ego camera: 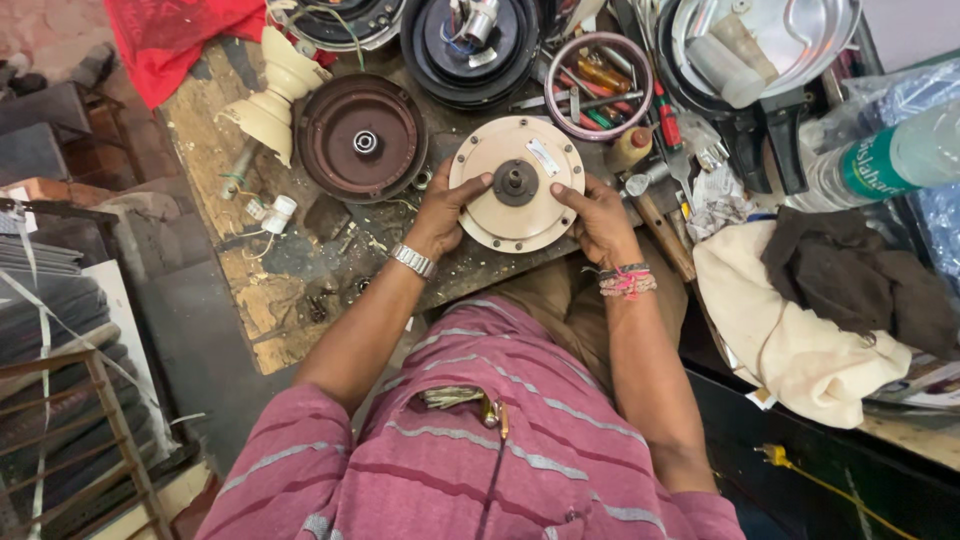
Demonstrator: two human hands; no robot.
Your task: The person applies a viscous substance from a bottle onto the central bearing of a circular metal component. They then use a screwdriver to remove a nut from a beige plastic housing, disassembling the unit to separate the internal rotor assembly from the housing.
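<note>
A round cream-coloured fan motor housing (517,150) with a dark central hub lies flat on the worn wooden workbench (215,170). My left hand (445,212), with a metal watch at the wrist, grips its left rim. My right hand (600,215), with thread bands at the wrist, grips its right rim. Both thumbs rest on the top face. A brown rusty motor cover (362,138) lies just to the left of the housing.
A cream fan canopy (272,95) and red cloth (175,35) lie at the back left. A round tray of screwdrivers (598,85), a hammer handle (665,235), steel bowls (790,35), a plastic bottle (890,160) and cloths (800,330) crowd the right. Black motor parts (470,45) stand behind.
</note>
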